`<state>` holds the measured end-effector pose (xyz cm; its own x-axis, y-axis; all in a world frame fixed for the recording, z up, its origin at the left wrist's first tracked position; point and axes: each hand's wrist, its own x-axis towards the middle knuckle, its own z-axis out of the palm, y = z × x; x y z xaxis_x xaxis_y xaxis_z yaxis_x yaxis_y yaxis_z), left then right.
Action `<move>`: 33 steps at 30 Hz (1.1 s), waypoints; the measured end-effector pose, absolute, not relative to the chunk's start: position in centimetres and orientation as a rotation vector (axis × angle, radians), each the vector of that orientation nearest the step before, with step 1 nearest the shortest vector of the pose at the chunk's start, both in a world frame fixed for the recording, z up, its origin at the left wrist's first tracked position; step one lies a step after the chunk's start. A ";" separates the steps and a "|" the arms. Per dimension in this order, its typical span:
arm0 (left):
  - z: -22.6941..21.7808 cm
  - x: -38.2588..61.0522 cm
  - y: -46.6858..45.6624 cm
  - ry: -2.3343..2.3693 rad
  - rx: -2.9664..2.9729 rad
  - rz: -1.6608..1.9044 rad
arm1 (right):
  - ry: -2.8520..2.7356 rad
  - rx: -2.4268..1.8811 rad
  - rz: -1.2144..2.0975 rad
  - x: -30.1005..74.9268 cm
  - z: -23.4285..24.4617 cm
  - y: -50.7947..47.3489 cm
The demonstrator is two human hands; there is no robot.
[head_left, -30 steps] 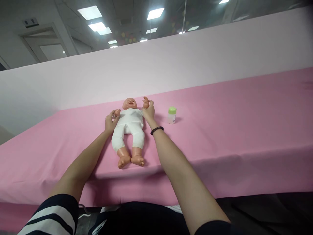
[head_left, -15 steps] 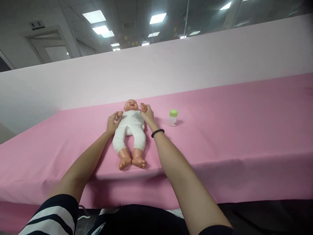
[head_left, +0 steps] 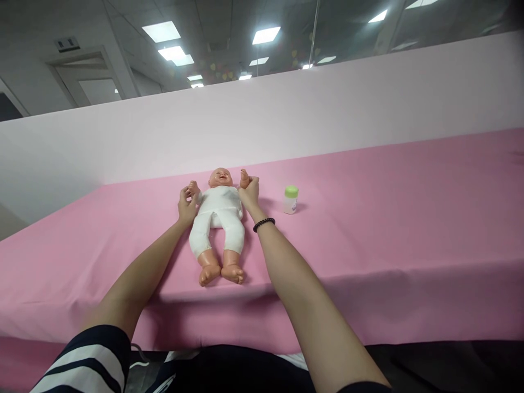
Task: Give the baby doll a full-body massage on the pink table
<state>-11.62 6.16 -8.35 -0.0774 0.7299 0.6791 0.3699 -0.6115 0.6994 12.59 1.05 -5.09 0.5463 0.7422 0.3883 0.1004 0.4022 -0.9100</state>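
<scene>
A baby doll [head_left: 221,206] with a white cloth body lies on its back, head away from me and feet near the table's front edge. My left hand [head_left: 187,205] is closed around the doll's arm on the left, just below its small plastic hand [head_left: 194,188]. On the other side, my right hand [head_left: 250,193] grips the doll's other arm, with that plastic hand [head_left: 244,178] sticking up above my fingers. Both doll arms are bent outward and raised beside its head. Parts of my fingertips are hidden behind the doll's arms.
To the right of the doll stands a small clear bottle with a green cap [head_left: 291,200]. Pink cloth [head_left: 388,218] covers the table and hangs over its front edge. A low white wall [head_left: 262,120] runs along the back, with glass [head_left: 221,33] above it.
Both doll arms have been moved outward and slightly upward by my hands, so its hands sit farther from the body. The bottle and the doll's legs stay in place.
</scene>
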 end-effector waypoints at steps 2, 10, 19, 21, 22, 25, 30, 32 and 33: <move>-8.4 -11.6 6.2 1.206 1.832 1.793 | -0.965 -1.127 0.470 13.0 -4.8 0.8; -8.1 -11.4 6.2 1.104 2.148 1.457 | -1.480 -0.999 0.511 12.4 -5.8 1.2; -8.6 -12.1 8.3 1.093 1.729 1.745 | -1.173 -1.062 0.505 12.8 -4.6 1.1; -9.1 -12.7 9.4 1.169 1.499 1.808 | -0.950 -1.162 0.486 13.7 -4.8 1.6; -9.4 -13.2 10.1 1.242 1.374 1.819 | -0.845 -1.205 0.480 14.3 -5.0 1.9; -10.4 -14.7 11.8 1.398 1.107 1.791 | -0.581 -1.264 0.528 16.0 -6.3 2.6; -10.8 -15.3 12.3 1.363 1.173 1.785 | -0.554 -1.216 0.583 16.6 -6.8 2.8; -10.3 -14.7 11.4 1.264 1.326 1.814 | -0.652 -1.116 0.585 16.0 -6.0 2.4; -10.0 -14.3 10.9 1.187 1.435 1.804 | -0.726 -1.060 0.607 15.5 -5.5 2.1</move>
